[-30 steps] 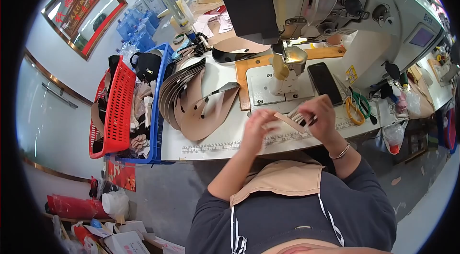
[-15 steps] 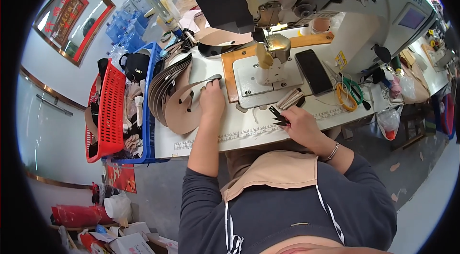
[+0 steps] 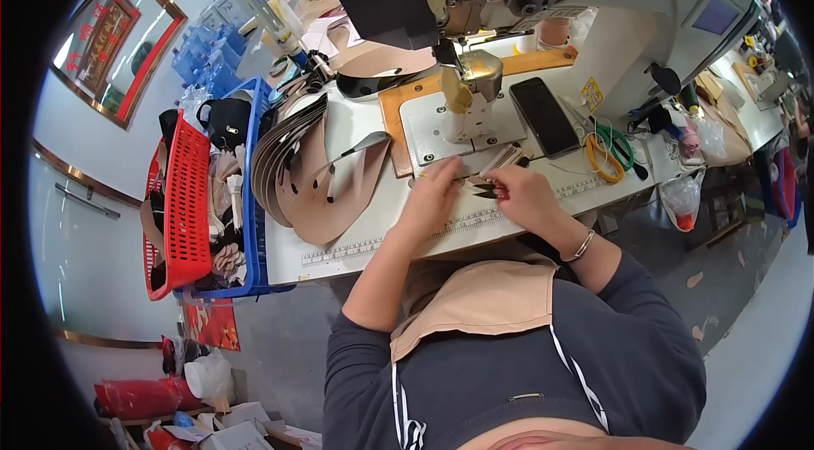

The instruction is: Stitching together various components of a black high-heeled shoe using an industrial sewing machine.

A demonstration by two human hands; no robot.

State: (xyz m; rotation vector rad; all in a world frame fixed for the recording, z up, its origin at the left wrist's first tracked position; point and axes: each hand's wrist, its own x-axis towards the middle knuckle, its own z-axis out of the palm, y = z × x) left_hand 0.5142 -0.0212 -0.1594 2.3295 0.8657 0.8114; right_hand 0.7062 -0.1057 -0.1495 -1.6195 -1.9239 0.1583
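My right hand (image 3: 524, 197) is closed around a pair of small black thread snips (image 3: 483, 192), their blades pointing left. Just beyond it, a bundle of narrow pale strips (image 3: 504, 160) lies at the front of the sewing machine's metal plate (image 3: 428, 129). My left hand (image 3: 432, 198) rests at the plate's near edge, fingers stretched toward the small pieces beside the snips; its fingertips are partly hard to make out. To its left, curved beige panels (image 3: 339, 204) with dark tips lie fanned out in a stack (image 3: 275, 157).
The sewing machine head (image 3: 475, 9) rises over the table. Right of the plate lie a black phone (image 3: 544, 117) and yellow and green cord loops (image 3: 604, 157). A ruler strip (image 3: 373, 245) runs along the front edge. Red (image 3: 188, 204) and blue (image 3: 259, 234) baskets stand at left.
My left hand has let go of the curved beige panel and moved right, close to my right hand. The panel now lies on the others. My right hand still holds the snips.
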